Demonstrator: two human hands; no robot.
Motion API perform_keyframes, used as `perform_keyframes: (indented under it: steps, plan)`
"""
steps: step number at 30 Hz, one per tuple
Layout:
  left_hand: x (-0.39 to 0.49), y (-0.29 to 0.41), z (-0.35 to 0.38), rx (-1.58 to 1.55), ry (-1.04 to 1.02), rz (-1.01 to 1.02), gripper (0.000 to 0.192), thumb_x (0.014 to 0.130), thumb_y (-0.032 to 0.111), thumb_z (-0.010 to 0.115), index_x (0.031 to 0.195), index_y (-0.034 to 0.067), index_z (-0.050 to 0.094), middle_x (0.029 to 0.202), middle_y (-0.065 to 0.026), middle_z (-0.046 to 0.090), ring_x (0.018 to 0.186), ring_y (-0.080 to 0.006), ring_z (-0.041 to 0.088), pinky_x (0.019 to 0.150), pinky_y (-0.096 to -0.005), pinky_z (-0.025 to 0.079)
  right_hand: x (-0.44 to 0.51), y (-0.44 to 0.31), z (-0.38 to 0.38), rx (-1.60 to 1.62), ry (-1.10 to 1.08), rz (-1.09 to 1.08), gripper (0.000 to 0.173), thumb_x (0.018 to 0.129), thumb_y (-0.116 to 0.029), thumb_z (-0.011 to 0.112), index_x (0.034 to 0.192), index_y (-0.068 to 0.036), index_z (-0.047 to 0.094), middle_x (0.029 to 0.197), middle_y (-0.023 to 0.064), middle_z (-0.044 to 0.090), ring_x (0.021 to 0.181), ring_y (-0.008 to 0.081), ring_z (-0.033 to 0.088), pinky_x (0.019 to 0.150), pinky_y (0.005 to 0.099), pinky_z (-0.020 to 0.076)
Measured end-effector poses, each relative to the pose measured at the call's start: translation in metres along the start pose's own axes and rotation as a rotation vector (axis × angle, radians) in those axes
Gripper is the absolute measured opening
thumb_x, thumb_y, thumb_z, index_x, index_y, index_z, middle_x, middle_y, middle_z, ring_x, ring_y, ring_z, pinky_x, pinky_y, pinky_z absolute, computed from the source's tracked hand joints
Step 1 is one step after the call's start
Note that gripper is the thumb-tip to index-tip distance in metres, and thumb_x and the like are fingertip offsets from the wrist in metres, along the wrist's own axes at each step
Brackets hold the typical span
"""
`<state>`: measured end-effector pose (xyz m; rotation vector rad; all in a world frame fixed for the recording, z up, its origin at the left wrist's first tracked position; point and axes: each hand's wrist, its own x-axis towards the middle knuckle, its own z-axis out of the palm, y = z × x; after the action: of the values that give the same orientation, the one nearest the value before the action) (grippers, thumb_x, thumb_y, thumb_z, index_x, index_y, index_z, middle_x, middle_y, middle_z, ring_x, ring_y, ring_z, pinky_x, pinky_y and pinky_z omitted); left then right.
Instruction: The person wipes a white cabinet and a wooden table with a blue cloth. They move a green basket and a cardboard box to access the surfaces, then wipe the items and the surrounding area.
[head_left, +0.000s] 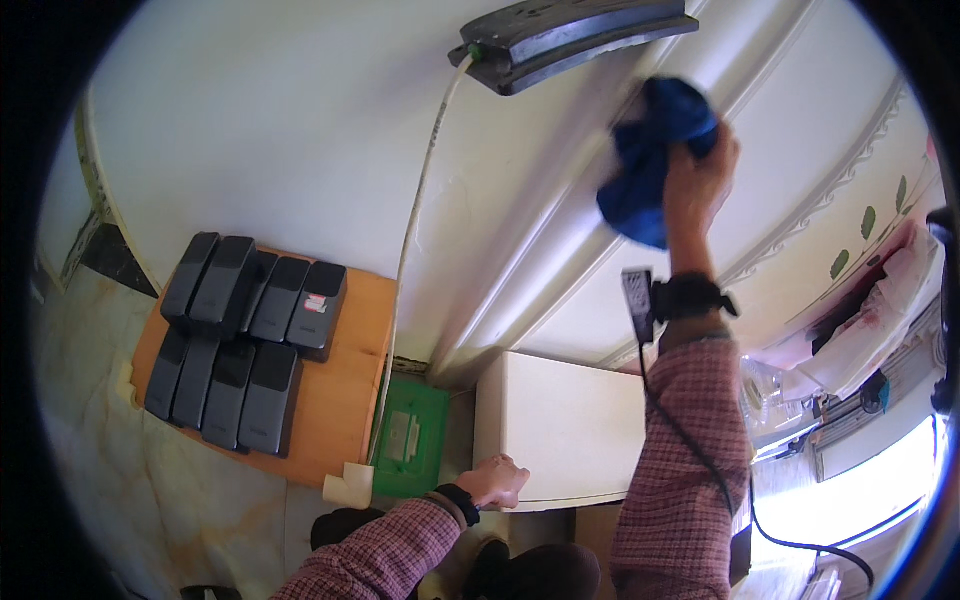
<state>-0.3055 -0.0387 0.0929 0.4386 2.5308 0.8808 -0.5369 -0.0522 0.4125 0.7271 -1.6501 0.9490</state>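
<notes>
My right hand (701, 176) is raised and holds a bunched blue cloth (651, 172) against or just in front of the white moulded wall column (517, 277); hand and cloth are slightly blurred. A black strap with a cabled device (638, 304) sits at that wrist. Low in the middle, my left hand (496, 482) has its fingers curled, with no object visible in it, at the near left corner of a white cabinet (574, 427). Whether it touches the cabinet I cannot tell. A dark wall-mounted fixture (577, 37) is above, left of the cloth.
Several dark grey boxy devices (270, 397) lie on an orange-brown board (345, 390) at left. A white cable (416, 195) hangs from the fixture past a green plastic box (412, 442). A white pipe elbow (351, 486) is at the board's corner. Plastic-wrapped items (862, 337) are at right.
</notes>
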Motion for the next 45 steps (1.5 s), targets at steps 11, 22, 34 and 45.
perform_keyframes:
  steps: [11,22,34,45]
  plan:
    - [-0.002,-0.004,0.001,-0.005,0.026,0.033,0.034,0.073,0.015,0.060,0.102,-0.002,0.062,0.096,-0.0237,0.067,0.101,-0.0371,0.062,0.090,-0.0444,0.048,-0.149,0.019,0.016,-0.225,-0.218,0.162,0.046,0.068,0.001,0.062,0.112,-0.005,0.054,0.114,0.0178,0.052,0.111,0.0405,0.049,0.089,0.0489,0.0463]
    - [0.021,-0.017,0.021,-0.044,0.081,-0.036,0.046,0.076,0.022,0.067,0.112,-0.004,0.053,0.107,-0.0277,0.059,0.100,-0.0423,0.059,0.084,-0.0486,0.050,-0.250,0.082,-0.031,-0.160,-0.628,0.162,0.043,0.071,-0.007,0.069,0.113,-0.015,0.060,0.105,0.0106,0.057,0.105,0.0344,0.054,0.083,0.0452,0.0498]
    - [0.041,-0.027,0.011,-0.021,0.299,-0.215,0.042,0.073,0.023,0.070,0.106,-0.002,0.060,0.113,-0.0220,0.055,0.111,-0.0379,0.053,0.092,-0.0455,0.048,-0.389,0.108,-0.154,0.002,-1.195,0.039,0.054,0.078,-0.028,0.072,0.129,-0.021,0.056,0.127,0.0104,0.053,0.120,0.0322,0.047,0.099,0.0472,0.0398]
    - [0.089,-0.028,0.021,0.211,0.438,-0.195,0.065,0.071,0.023,0.075,0.127,-0.001,0.053,0.148,-0.0286,0.031,0.140,-0.0435,0.025,0.113,-0.0450,0.031,-0.382,0.247,-0.265,-0.918,-1.156,0.169,0.029,0.085,-0.021,0.061,0.106,-0.002,0.060,0.099,0.0177,0.063,0.089,0.0352,0.060,0.079,0.0455,0.0480]
